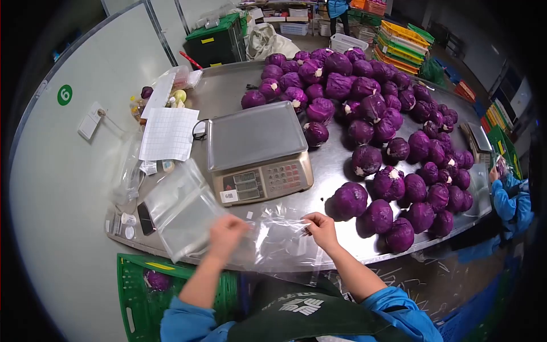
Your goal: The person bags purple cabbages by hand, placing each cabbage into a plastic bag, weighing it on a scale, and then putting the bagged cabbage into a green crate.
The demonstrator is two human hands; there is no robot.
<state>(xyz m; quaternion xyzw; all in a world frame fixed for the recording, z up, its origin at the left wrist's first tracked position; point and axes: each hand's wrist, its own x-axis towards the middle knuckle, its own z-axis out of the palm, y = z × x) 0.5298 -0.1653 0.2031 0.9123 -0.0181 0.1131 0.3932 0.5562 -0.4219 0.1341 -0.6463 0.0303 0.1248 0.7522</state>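
Note:
A clear plastic bag [279,236] is stretched between my two hands at the table's front edge. My left hand [228,231], blurred by motion, pinches its left side. My right hand [321,229] has its fingers closed on the right side. Just beyond the hands sits a weighing scale [256,137] with a bare metal plate. More flat clear bags [182,208] lie left of my left hand. Many purple cabbages [376,216] cover the right and far parts of the steel table [325,165], the nearest a little right of my right hand.
A green crate [128,296] holding a wrapped cabbage [156,280] stands below the table at left. A phone [146,219] and paper sheets [169,134] lie at left. At far right, a co-worker's sleeve [509,202] shows near another scale [478,138]. Stacked crates [401,45] stand behind.

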